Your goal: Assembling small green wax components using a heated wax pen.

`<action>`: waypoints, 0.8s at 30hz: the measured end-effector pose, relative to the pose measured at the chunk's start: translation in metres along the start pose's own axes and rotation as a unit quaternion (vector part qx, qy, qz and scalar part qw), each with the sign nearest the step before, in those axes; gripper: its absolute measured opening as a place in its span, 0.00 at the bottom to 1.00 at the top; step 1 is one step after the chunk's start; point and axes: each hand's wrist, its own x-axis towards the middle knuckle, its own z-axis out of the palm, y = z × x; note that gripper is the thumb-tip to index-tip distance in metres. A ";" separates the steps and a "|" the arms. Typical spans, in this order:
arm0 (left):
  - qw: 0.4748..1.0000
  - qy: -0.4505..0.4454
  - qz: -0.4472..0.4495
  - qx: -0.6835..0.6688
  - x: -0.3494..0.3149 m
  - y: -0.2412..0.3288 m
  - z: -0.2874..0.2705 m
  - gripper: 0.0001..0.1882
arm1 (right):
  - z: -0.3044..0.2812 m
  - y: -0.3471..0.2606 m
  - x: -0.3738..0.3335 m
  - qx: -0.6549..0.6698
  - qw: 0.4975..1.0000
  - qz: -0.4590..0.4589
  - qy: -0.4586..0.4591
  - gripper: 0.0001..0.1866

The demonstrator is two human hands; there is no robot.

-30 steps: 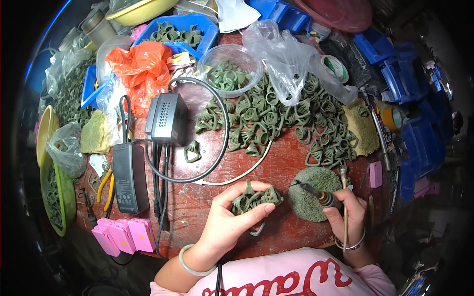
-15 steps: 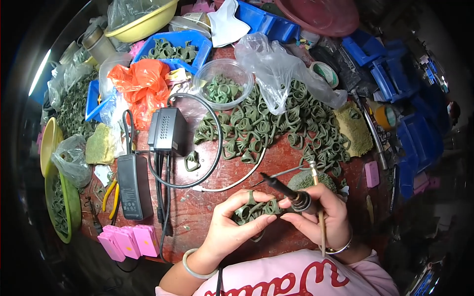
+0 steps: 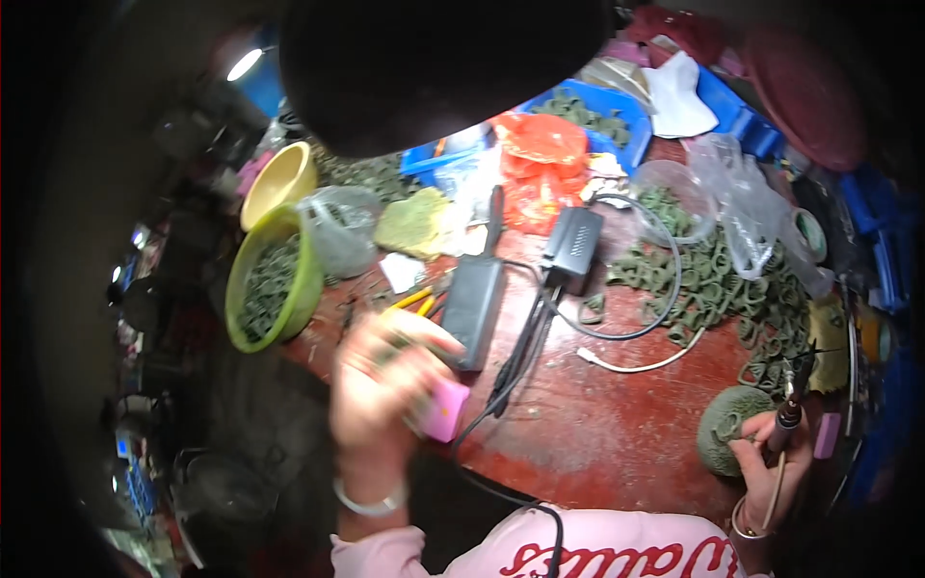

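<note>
My left hand (image 3: pixel 381 376) is smeared by motion over the left side of the table, by the pink blocks (image 3: pixel 445 410). Something greenish shows among its fingers, too blurred to make out. At the right, my right hand (image 3: pixel 779 462) is closed round a dark pen-shaped hot tool (image 3: pixel 788 414), its tip pointing up and away, and a thin wooden-handled brush (image 3: pixel 774 496). Its thumb and fingertips are at the rough, rounded green pad (image 3: pixel 718 441), where a small green ring-like piece seems to lie. Beyond it is a heap of green ring-shaped pieces (image 3: pixel 708 289).
A black rounded shape (image 3: pixel 443 72) blocks the top of the view. Black power adapters (image 3: pixel 472 303) with looped cables lie mid-table, beside yellow-handled pliers (image 3: pixel 414 301). A green basin (image 3: pixel 303 289) of pieces stands left; an orange bag (image 3: pixel 541 164) and blue tray (image 3: pixel 631 125) lie farther back.
The view has swung left. My left hand has moved away from my right, over to the pink blocks. My right hand has gone to the rounded green pad, still holding tool and brush.
</note>
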 end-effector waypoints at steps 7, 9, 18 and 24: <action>0.593 0.346 0.148 0.711 0.063 0.070 -0.278 0.15 | 0.001 -0.011 -0.006 0.043 0.997 0.034 -0.061 0.19; 0.517 0.294 0.130 0.793 0.080 0.063 -0.309 0.19 | 0.000 -0.008 -0.007 0.061 0.996 0.046 -0.054 0.19; 0.645 0.295 0.274 0.649 0.083 0.066 -0.278 0.18 | -0.005 -0.009 -0.001 0.091 0.990 -0.004 -0.103 0.16; 0.877 -0.162 0.240 0.383 -0.002 0.016 -0.001 0.12 | 0.005 -0.007 -0.002 0.112 0.987 0.008 -0.113 0.17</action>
